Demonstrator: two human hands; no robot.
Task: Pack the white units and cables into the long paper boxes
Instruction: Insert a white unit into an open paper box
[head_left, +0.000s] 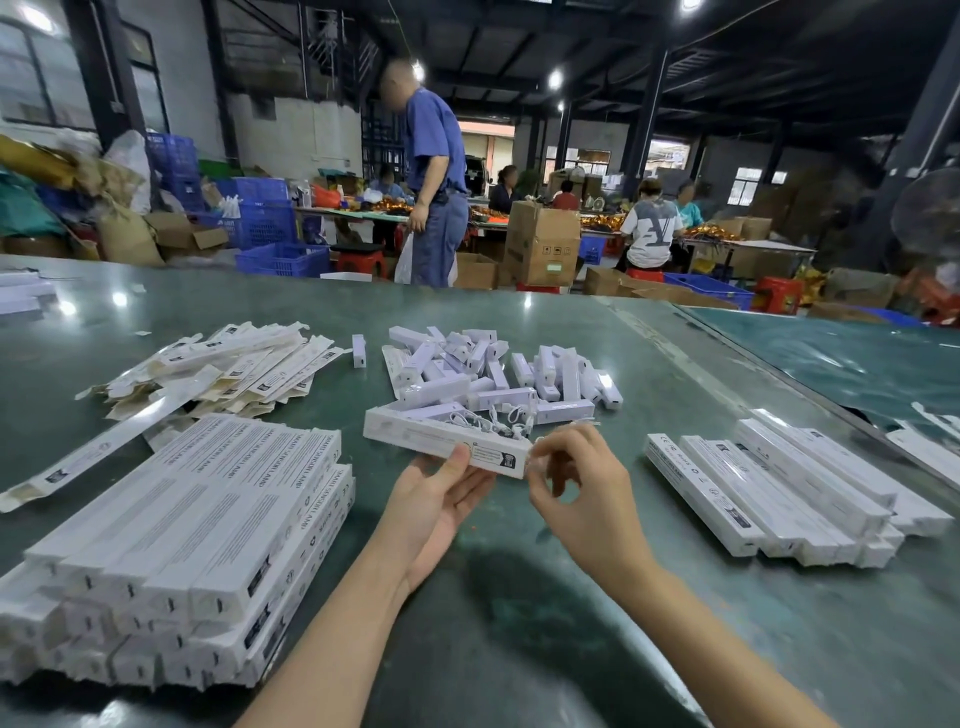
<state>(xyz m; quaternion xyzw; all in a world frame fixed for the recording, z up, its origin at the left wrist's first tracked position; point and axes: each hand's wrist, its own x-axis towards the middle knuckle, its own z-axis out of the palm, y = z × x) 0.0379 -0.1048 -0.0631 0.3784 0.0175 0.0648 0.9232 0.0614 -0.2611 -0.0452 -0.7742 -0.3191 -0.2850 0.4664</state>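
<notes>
Head view: the left hand (441, 496) grips the near end of a long paper box (447, 439), thumb on top and fingers (475, 486) underneath, so its end faces the right hand (576, 488). That hand's fingers are curled, thumb meeting forefinger at the box's end; whether they pinch a flap or a cable I cannot tell. Just beyond both hands lies the heap of white units (498, 371), smooth, blocky plastic, with thin coiled cables (498, 418) at its near edge. Flat unfolded sleeves (218, 369) sit beyond the left fingers, stacked rigid matte cartons (192, 545) left of them, more cartons (789, 499) right of the right fingers, all on the glossy green worktop (519, 597).
</notes>
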